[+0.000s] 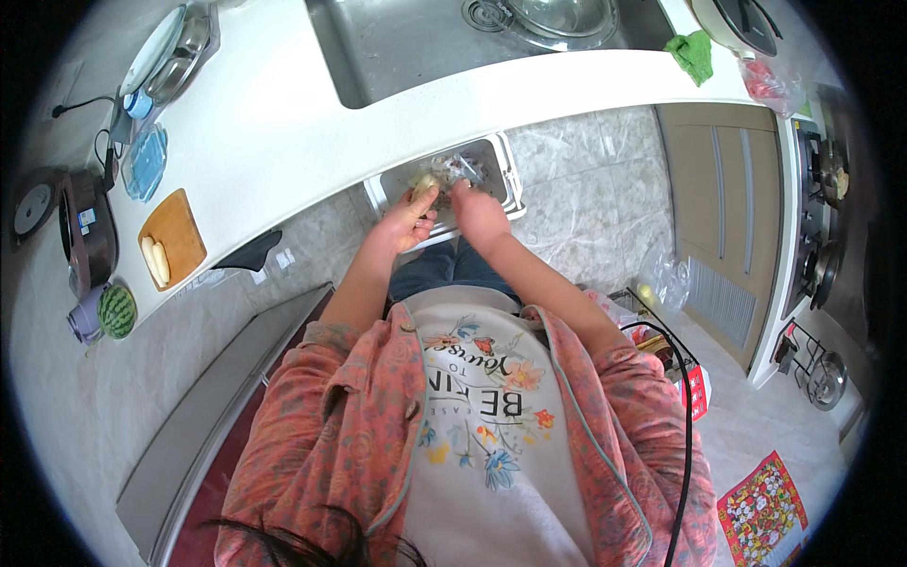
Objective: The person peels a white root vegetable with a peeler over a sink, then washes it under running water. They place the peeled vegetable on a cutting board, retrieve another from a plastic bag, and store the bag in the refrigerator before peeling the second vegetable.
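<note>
My left hand grips a pale, peeled-looking vegetable piece between thumb and fingers, above a white-rimmed bin. Beside it, my right hand is bent with its fingertips turned down over the same bin. Whether anything small sits in those fingertips is too hard to make out. Inside the bin lie scraps and a crumpled clear plastic wrapper. On a wooden cutting board to the left rest two pale, long vegetable pieces.
The white countertop curves ahead, holding a steel sink, a green cloth, a blue-lidded container and a small watermelon. At right are a gas stove and a wire basket on the floor. A black cable crosses my right sleeve.
</note>
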Demonstrator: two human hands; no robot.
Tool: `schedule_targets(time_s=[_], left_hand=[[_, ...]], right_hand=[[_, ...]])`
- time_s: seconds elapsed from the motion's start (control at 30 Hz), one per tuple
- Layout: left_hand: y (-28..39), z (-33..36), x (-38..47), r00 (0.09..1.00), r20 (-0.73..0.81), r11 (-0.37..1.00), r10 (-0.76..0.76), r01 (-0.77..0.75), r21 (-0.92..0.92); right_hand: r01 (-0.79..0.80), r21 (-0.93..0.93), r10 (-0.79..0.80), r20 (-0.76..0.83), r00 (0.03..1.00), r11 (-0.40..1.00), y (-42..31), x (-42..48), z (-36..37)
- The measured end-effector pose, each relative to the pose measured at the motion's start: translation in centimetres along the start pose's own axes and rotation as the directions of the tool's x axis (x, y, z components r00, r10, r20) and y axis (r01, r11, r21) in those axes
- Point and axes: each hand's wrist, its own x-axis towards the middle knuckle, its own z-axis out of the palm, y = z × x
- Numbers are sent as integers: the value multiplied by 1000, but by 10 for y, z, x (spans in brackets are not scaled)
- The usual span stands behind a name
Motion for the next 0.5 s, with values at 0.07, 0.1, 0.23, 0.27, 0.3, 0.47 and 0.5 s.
schedule_targets(time_s=[0.07,0.1,0.23,0.27,0.3,0.47,0.5], left_hand=[[0,-6,6,999,-14,999,29,-28,27],[0,-5,5,998,-21,998,53,-52,36],[5,14,-7,996,-52,992,70,-64,105],[3,14,-7,997,-63,996,38,-32,85],[4,11,-7,997,-74,998,13,-8,68],[-5,-7,4,998,7,997,-69,69,-22],[-2,2,0,997,-2,996,-80,80,-29]], right_hand=[[76,-50,-69,133,989,996,-10,-8,-1],[115,-71,-98,203,974,991,-16,-11,-3],[-77,-27,78,37,996,997,8,16,-1],[-78,-65,83,67,994,995,12,16,1],[-7,-55,10,62,998,998,8,14,5],[74,-77,-61,158,986,994,-9,0,5],[40,-75,-27,162,986,996,-6,5,5]])
